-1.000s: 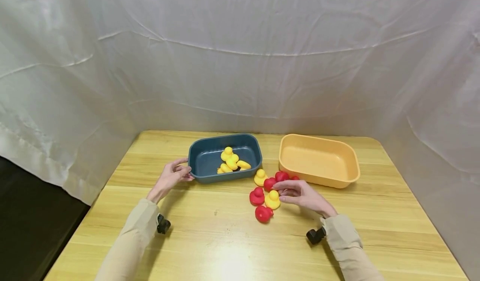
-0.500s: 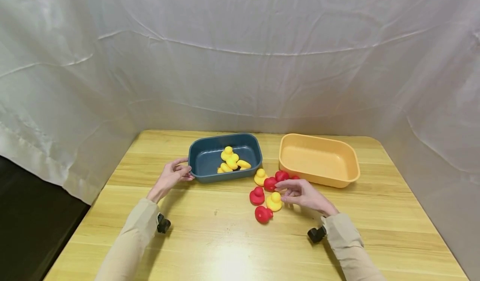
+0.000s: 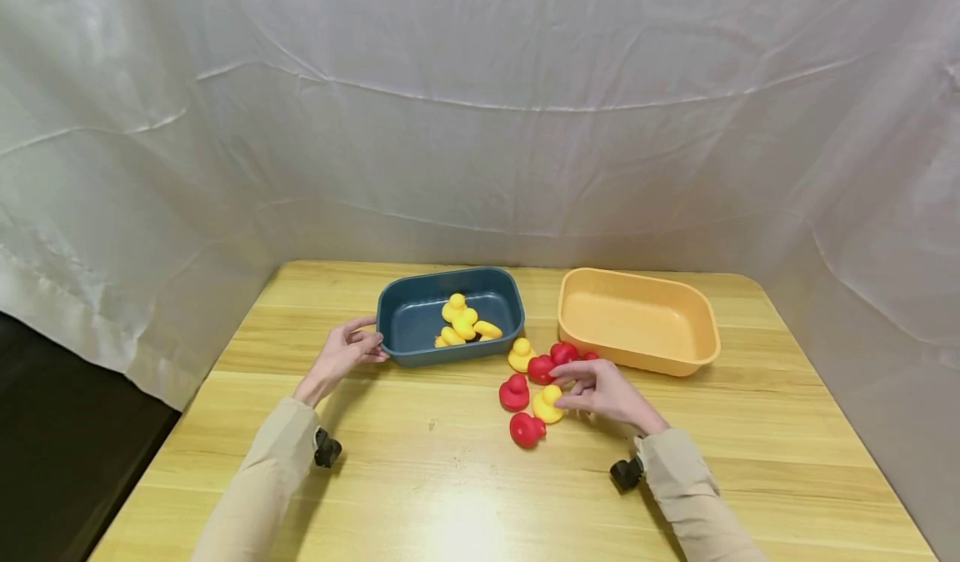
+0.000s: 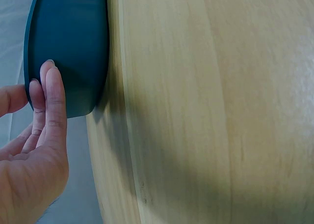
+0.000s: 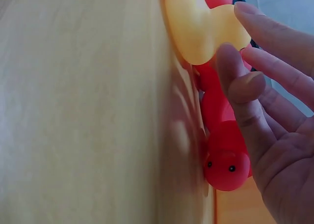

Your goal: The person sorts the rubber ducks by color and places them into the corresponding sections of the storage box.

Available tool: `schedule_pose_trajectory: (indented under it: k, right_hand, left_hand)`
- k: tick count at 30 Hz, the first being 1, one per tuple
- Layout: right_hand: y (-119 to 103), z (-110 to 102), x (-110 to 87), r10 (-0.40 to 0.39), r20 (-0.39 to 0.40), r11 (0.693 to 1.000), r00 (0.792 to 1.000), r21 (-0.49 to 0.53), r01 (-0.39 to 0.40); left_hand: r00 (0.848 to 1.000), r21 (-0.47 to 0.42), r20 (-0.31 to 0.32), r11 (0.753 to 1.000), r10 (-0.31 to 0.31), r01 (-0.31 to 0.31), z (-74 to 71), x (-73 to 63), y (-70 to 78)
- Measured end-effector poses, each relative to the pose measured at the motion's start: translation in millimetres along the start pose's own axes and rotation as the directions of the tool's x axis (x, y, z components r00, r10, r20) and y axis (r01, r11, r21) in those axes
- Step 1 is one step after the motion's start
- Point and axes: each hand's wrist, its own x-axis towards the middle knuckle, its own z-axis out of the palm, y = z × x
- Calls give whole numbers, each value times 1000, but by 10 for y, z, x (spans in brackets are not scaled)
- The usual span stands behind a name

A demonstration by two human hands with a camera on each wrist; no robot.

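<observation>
My left hand (image 3: pixel 347 352) touches the left end of a dark blue bin (image 3: pixel 385 295). In the left wrist view, its thumb and several fingers (image 4: pixel 54 106) lie against the bin's outer wall (image 4: pixel 73 32). One fingertip is hidden behind the rim. Several yellow rubber ducks (image 3: pixel 463 322) lie in that bin. My right hand (image 3: pixel 611 391) is at a yellow rubber duck (image 3: pixel 546 410) on the table. Its thumb and fingers stand apart beside the duck's head; contact is hard to tell. Red rubber ducks (image 3: pixel 514 393) surround it, one showing black eyes (image 5: pixel 225 171).
An orange-yellow bin (image 3: pixel 637 316) stands at the back right. Another yellow duck (image 3: pixel 521 355) sits by the blue bin's near right corner. A red duck (image 3: pixel 527 430) lies nearest the front. White curtains (image 3: pixel 480 128) enclose the wooden table (image 3: pixel 420 479).
The yellow duck by my right hand has shifted slightly right and toward the front. The right hand itself has moved only a little. My left hand and both bins have stayed put.
</observation>
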Motion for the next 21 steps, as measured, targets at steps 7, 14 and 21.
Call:
schedule_pose_trajectory:
  k: [7, 14, 21]
  right_hand:
    - [6, 45, 19, -3, -29, 999, 1000, -33, 2]
    - [5, 59, 21, -26, -30, 999, 999, -25, 26]
    - [-34, 21, 6, -93, -46, 995, 995, -39, 91]
  left_hand:
    - [1000, -8, 3, 1000, -4, 4, 16, -12, 16]
    - [1000, 1, 8, 1000, -2, 2, 10, -22, 22]
    - [1000, 10, -1, 1000, -5, 5, 9, -6, 10]
